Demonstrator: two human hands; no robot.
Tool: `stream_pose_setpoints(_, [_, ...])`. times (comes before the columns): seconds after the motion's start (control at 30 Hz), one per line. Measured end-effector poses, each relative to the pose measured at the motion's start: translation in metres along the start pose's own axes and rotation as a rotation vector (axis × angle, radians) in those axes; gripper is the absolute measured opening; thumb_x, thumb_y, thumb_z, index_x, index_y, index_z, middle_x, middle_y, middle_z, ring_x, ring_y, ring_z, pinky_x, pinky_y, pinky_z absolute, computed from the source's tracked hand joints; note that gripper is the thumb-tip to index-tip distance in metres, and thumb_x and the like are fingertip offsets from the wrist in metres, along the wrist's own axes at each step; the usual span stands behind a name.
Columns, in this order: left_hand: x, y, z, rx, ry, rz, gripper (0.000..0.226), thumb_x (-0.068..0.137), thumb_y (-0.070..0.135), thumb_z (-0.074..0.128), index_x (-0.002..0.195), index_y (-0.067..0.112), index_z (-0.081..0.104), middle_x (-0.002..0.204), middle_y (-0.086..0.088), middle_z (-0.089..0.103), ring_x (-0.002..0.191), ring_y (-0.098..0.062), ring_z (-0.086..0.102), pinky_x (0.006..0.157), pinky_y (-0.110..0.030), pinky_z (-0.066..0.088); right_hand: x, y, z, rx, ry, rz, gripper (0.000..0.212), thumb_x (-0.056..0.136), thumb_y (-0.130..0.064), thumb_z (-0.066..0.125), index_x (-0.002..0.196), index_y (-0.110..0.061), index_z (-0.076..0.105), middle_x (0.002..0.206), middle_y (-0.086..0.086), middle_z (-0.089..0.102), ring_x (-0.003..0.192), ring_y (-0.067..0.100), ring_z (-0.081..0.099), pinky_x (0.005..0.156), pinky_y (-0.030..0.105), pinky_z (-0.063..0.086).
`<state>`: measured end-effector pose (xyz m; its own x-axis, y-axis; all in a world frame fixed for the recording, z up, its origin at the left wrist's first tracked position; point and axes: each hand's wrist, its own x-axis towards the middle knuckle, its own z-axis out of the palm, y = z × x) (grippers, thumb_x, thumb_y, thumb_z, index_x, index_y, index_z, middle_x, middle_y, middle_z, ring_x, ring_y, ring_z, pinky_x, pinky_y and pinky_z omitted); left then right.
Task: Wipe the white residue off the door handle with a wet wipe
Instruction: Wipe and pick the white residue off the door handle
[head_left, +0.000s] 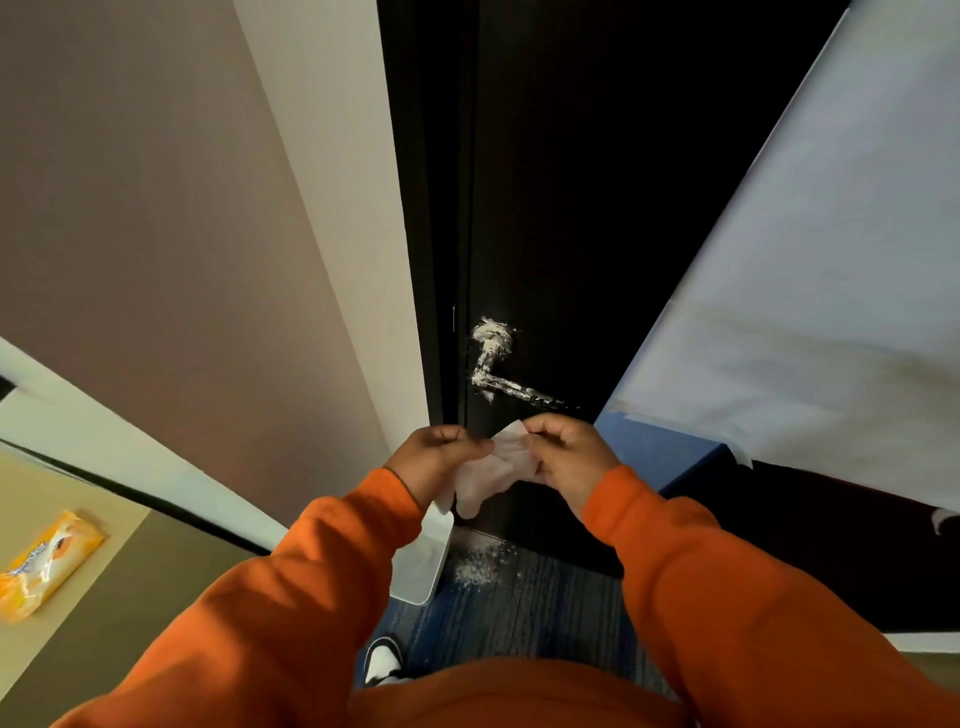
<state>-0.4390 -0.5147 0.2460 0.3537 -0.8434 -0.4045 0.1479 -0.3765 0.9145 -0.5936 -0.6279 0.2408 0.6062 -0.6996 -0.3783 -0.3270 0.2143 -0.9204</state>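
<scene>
While both sleeves reach up mid-frame, left hand (434, 457) and right hand (563, 457) each pinch the wet wipe (498, 467) stretched between them; door handle (493, 371), just above, caked in white residue; wipe not touching it.

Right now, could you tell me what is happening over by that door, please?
A person in orange sleeves stands at the dark door, holding a wet wipe between the left hand and right hand, apparently spreading it open just below the door handle. The handle is still coated in white residue, so wiping has not begun. An orange wipe packet lies on the surface to the left, and white powder speckles the floor.
</scene>
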Motion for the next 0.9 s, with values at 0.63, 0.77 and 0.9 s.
stream_pose_setpoints(0.63, [0.025, 0.012, -0.011, -0.463, 0.407, -0.090, 0.025, 0.092, 0.012, 0.051, 0.110, 0.000, 0.065, 0.100, -0.016, 0.069, 0.096, -0.034, 0.067, 0.083, -0.039, 0.052, 0.006, -0.007, -0.049, 0.264, 0.264, 0.010, 0.028, 0.098, -0.001, 0.048, 0.112, -0.014, 0.069, 0.110, 0.016, 0.067, 0.091, 0.031, 0.073, 0.085, 0.043, 0.059])
stream_pose_setpoints(0.77, [0.033, 0.014, 0.002, -0.414, 0.466, -0.032, 0.026, 0.093, 0.012, 0.060, 0.112, -0.004, 0.067, 0.103, -0.025, 0.069, 0.094, -0.042, 0.067, 0.075, -0.040, 0.056, 0.004, -0.012, -0.047, 0.195, 0.233, -0.030, 0.035, 0.097, 0.004, 0.045, 0.109, -0.015, 0.071, 0.113, 0.009, 0.065, 0.090, 0.028, 0.074, 0.087, 0.042, 0.059])
stream_pose_setpoints(0.9, [0.034, 0.017, 0.015, -0.426, 0.417, -0.004, 0.021, 0.091, 0.011, 0.064, 0.108, 0.002, 0.071, 0.104, -0.018, 0.071, 0.091, -0.030, 0.068, 0.086, -0.039, 0.056, 0.000, -0.014, -0.046, 0.161, 0.206, -0.042, 0.038, 0.094, 0.008, 0.047, 0.107, -0.017, 0.072, 0.093, 0.007, 0.065, 0.090, 0.029, 0.073, 0.088, 0.043, 0.058])
